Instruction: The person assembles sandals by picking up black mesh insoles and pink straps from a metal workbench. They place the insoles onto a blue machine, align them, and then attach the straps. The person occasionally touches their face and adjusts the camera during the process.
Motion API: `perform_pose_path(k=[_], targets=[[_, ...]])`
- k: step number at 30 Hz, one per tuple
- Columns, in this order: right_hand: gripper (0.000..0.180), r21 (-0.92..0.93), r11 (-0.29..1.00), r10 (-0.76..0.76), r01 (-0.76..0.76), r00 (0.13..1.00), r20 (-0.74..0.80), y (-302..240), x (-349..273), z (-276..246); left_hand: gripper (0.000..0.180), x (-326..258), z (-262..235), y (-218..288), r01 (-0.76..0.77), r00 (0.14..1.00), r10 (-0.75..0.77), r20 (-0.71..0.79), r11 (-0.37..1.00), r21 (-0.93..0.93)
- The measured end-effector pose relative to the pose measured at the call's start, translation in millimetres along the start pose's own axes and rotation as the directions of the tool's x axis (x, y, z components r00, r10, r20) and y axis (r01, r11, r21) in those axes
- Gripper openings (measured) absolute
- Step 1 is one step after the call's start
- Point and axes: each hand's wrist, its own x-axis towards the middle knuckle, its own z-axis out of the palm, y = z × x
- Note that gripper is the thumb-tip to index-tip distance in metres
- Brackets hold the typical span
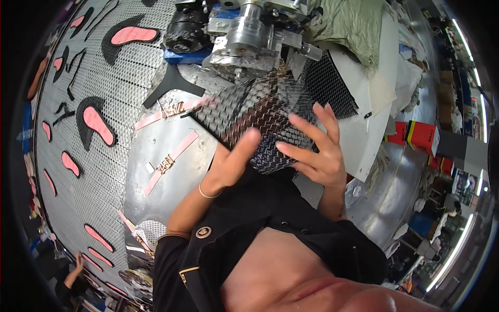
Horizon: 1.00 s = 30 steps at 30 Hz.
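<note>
A black woven mesh piece (265,122) lies below the machine head, with a pinkish-brown band showing through it. My left hand (227,165) holds its near left edge, thumb on top and the other fingers hidden under it. Over the right part of the mesh, my right hand (321,151) has its fingers spread, with fingertips at or just above the surface; contact is unclear. The metal sewing-type machine (247,39) stands at the far side, and the mesh reaches under it. Left of the mesh are pink straps (176,152) with gold metal ornaments, and a black Y-shaped piece (171,86).
A belt surface (99,171) on the left carries several pink sole-shaped pieces (97,125) and black cut parts. More black mesh (328,83) and a green cloth bag (348,31) lie at the far right. Red and black boxes (422,136) stand beyond the table. Other people's hands (79,262) show at far left.
</note>
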Motion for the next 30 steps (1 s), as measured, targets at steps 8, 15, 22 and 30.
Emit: perform_pose_path(k=[8,15,22,30], targets=[[0.058,0.830,0.294,0.791,-0.473,0.608,0.066,4.2,-20.3,9.4,0.027,31.4,10.8,15.2,0.243,0.969,-0.238,0.063,0.966,-0.091],[0.026,0.841,0.251,0.829,-0.478,0.555,0.068,-1.0,-44.0,-11.1,0.039,53.1,14.7,1.4,0.430,0.902,-0.399,0.166,0.870,-0.242],[0.022,0.819,0.294,0.790,-0.492,0.608,0.082,-9.4,-3.5,4.8,0.036,48.4,-6.5,13.1,0.364,0.923,-0.382,0.049,0.825,-0.432],[0.021,0.785,0.272,0.640,-0.557,0.714,0.285,-6.3,57.2,45.0,0.033,-5.9,-51.1,12.3,0.109,0.938,-0.181,-0.295,0.964,-0.244]])
